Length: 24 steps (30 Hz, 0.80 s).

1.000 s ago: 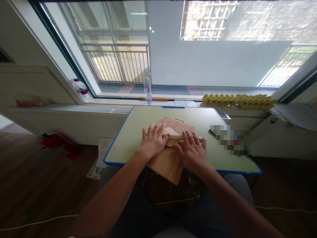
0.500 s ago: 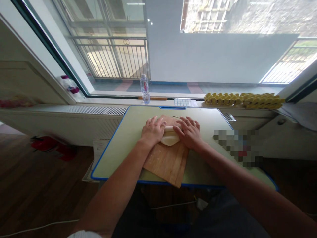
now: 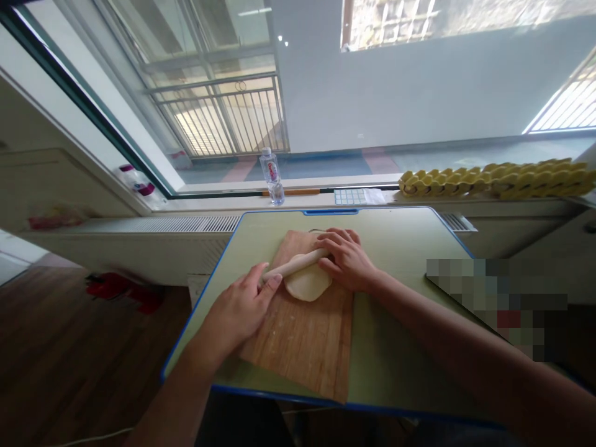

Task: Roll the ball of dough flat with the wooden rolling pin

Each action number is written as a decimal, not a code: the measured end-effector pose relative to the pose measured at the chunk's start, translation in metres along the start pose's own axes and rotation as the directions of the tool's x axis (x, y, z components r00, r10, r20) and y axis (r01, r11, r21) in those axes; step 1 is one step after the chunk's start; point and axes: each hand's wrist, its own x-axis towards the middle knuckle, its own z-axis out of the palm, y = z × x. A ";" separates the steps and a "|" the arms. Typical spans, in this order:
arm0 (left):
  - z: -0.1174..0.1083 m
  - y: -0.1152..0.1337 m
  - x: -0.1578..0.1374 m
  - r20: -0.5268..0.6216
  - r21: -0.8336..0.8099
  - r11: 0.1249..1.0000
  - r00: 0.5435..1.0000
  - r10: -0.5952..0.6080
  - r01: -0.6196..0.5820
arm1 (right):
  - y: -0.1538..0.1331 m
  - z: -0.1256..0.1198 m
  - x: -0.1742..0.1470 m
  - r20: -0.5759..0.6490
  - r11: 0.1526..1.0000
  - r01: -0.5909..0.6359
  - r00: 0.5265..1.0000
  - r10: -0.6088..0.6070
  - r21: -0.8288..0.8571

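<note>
A pale wooden rolling pin lies slantwise across a flattened round of dough, its right end farther from me. My left hand is closed around the near left end, thumb along the top. At the other end, my right hand curls its fingers over the pin, with the thumb close to the dough's edge. Beneath the dough is a wooden cutting board, set at an angle and reaching the table's front edge. The pin's right tip is hidden under my right fingers.
The pale green table has a blue rim. On the windowsill behind it stand a clear water bottle, a gridded white sheet and a yellow wavy holder. A red fire extinguisher lies on the floor at left.
My left hand has moved left and toward me, and the rolling pin has turned from level to slanted. More of the dough shows. The view has shifted and tilted slightly.
</note>
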 end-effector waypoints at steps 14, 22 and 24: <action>0.000 0.030 -0.051 0.129 -0.291 0.945 0.985 -0.115 0.148 | 0.019 -0.022 0.002 0.134 0.986 0.156 0.977 -0.163 0.066; 0.006 0.031 -0.021 -0.183 -0.065 0.996 0.982 0.044 -0.057 | 0.019 -0.039 -0.025 0.097 0.992 -0.102 0.991 0.095 0.071; 0.006 0.031 0.017 -0.284 -0.026 0.980 0.941 0.183 -0.199 | 0.019 -0.036 -0.032 0.060 0.974 -0.203 0.979 0.197 0.102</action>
